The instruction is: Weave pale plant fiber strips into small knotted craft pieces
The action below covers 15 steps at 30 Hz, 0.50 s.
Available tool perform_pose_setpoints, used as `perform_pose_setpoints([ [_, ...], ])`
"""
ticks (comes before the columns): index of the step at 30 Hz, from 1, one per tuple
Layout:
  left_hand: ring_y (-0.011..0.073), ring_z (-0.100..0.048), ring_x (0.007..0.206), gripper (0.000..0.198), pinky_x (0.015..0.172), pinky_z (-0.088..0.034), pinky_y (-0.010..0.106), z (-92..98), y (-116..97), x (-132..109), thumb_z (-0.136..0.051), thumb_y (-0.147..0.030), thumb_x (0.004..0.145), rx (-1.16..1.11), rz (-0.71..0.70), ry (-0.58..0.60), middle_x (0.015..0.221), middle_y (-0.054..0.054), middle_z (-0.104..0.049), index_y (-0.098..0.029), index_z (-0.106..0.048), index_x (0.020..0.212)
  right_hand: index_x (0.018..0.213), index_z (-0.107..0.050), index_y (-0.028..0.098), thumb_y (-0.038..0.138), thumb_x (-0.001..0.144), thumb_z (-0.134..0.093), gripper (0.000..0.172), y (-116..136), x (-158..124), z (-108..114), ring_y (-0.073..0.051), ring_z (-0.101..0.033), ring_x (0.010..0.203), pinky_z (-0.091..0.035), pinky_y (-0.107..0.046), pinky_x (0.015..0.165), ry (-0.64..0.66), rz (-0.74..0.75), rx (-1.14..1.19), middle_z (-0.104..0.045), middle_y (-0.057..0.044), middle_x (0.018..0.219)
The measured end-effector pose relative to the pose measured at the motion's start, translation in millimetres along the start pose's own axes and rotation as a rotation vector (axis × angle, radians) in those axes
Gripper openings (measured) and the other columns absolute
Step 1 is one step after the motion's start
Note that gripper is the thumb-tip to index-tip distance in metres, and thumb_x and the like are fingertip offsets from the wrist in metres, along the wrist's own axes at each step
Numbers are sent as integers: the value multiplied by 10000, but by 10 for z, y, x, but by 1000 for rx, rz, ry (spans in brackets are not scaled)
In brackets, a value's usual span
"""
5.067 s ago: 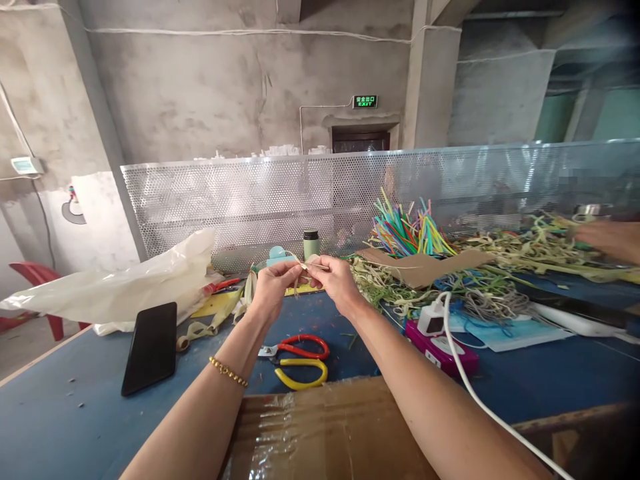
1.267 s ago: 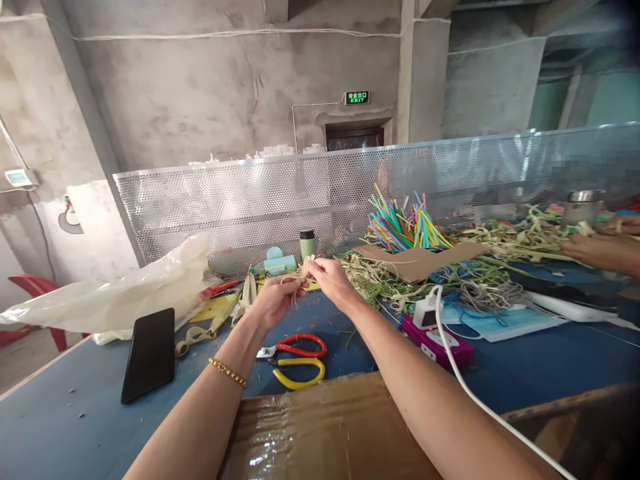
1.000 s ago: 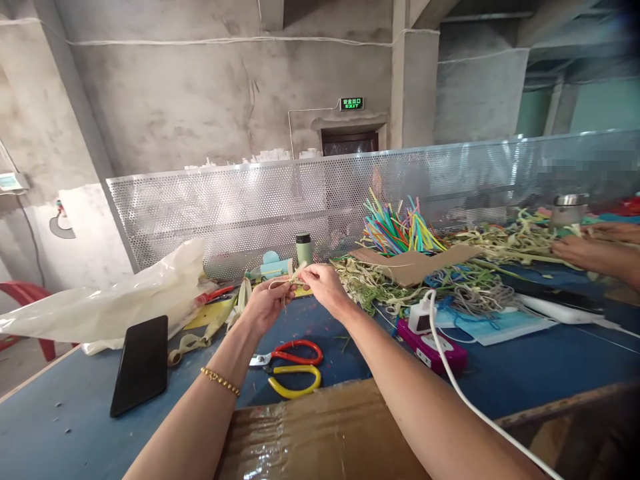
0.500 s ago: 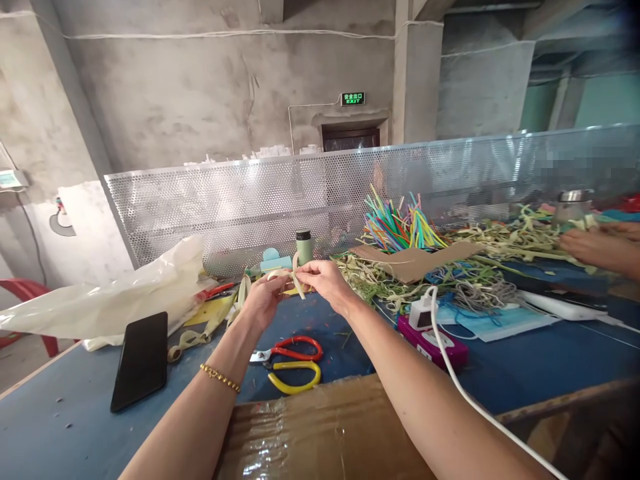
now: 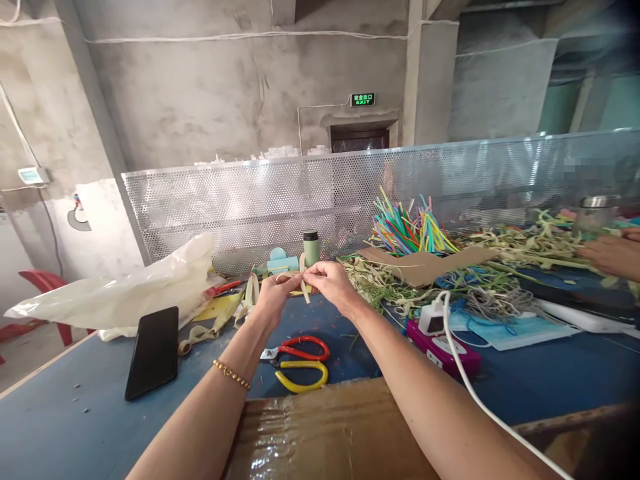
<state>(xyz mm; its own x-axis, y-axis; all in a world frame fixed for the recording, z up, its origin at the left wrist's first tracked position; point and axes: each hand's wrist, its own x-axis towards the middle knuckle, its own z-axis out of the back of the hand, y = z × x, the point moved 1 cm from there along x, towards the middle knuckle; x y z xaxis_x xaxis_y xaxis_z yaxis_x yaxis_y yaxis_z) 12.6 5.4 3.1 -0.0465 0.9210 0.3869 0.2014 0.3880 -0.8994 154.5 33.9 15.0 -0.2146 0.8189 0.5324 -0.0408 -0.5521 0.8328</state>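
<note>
Both my hands are raised above the blue table (image 5: 75, 413), fingertips meeting around a small pale straw strip (image 5: 303, 275). My left hand (image 5: 273, 298), with a gold bead bracelet on its wrist, pinches the strip from the left. My right hand (image 5: 334, 285) pinches it from the right, and short ends of the strip stick up and down between the fingers. Below my hands lie red-handled pliers (image 5: 299, 347) and yellow-handled scissors (image 5: 301, 375).
A black phone (image 5: 153, 351) and a cream plastic bag (image 5: 125, 288) lie at left. A cardboard box (image 5: 330, 433) sits at the near edge. A magenta power strip (image 5: 443, 347) with white cable, a straw pile (image 5: 500, 257), coloured strips (image 5: 407, 230) and a mesh screen (image 5: 225, 207) stand behind. Another person's hand (image 5: 607, 255) works at far right.
My hands have stayed together on the strip, turning and working it between the fingertips. The view has shifted slightly; the other person's hand at right has moved a little.
</note>
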Motion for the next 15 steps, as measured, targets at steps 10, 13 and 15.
perform_pose_setpoints([
  [10,152,-631,620,383,610,-472,272,18,-8,9,-887,-309,544,-222,104,3,688,27,-692,-131,-703,829,670,-633,137,328,716,-724,217,26,-10,-9,-94,-530,476,-438,-236,482,51,-28,77,-618,-9,599],
  [13,141,-616,614,349,568,-439,249,0,-4,3,-854,-333,604,-283,142,16,687,17,-677,-146,-705,859,645,-593,148,314,724,-706,215,36,-20,-43,-93,-519,450,-422,-235,459,31,-28,88,-597,2,579],
  [15,149,-615,632,357,565,-420,247,-8,3,0,-834,-352,626,-240,130,13,700,27,-681,-145,-723,895,641,-577,157,297,744,-669,197,43,-29,-56,-91,-501,433,-407,-231,447,38,-23,77,-569,17,555],
])
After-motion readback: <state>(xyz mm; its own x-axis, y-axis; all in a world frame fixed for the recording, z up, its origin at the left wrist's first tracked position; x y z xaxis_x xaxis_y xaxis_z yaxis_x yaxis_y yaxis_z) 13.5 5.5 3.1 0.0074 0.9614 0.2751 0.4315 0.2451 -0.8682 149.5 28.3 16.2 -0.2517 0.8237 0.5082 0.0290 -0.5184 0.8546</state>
